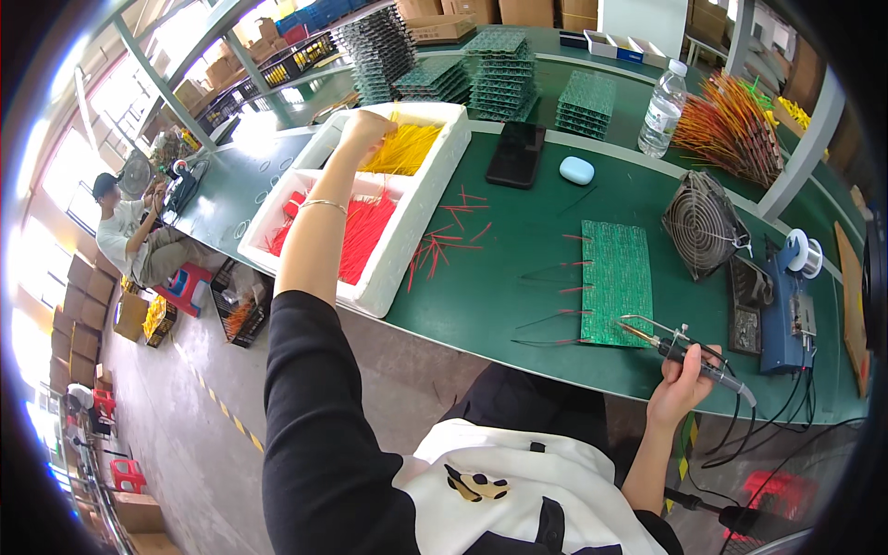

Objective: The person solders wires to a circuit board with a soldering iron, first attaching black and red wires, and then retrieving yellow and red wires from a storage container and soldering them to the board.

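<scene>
My left hand [365, 129] reaches into the far compartment of a white foam tray [421, 217] and pinches at the yellow wires [407, 148] there. The near compartment holds red wires [365, 236]. My right hand [683, 384] grips a soldering iron [680, 350] at the near table edge, its tip pointing at the lower corner of a green circuit board [618, 277]. Several black wires with red ends stick out from the board's left edge. Loose red wires [444, 236] lie on the green mat between tray and board.
A black phone [518, 153], a pale blue case [576, 169], a water bottle [662, 109] and stacks of green boards [499, 69] lie farther back. A small fan [703, 222], a solder spool [803, 254] and a blue station [791, 314] stand right. Another person [125, 236] sits far left.
</scene>
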